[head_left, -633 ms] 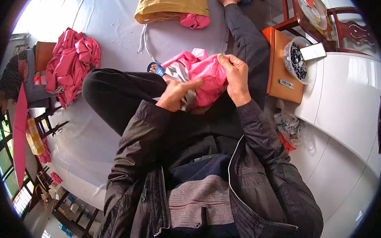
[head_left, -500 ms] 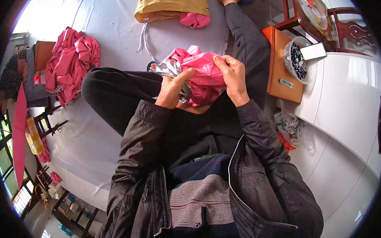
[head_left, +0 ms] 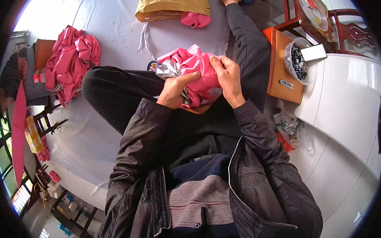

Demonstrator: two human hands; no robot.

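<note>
Between the bent left leg [head_left: 111, 91] and the outstretched right leg [head_left: 251, 41], one bunched pink cloth [head_left: 202, 79], and both hands are on it! The left hand [head_left: 173, 91] has the near left side, thumb laid across the top, its grip closed on the folds. Across from it, the right hand [head_left: 229, 81] pinches the right side between thumb and fingers, a tight grip on the fabric, the two hands a little apart. A silver-grey side [head_left: 168, 68] shows just beyond the left hand. Up ahead lies a yellow bag [head_left: 171, 8], pink fabric [head_left: 196, 19] poking from its mouth. Off to the left, a crumpled pink heap [head_left: 73, 64]. And over on the right, a brown box [head_left: 276, 63] carries a clear tub [head_left: 311, 72] of dark little pieces, blue snips [head_left: 286, 84] near it, a white box [head_left: 313, 52] at its rim!
</note>
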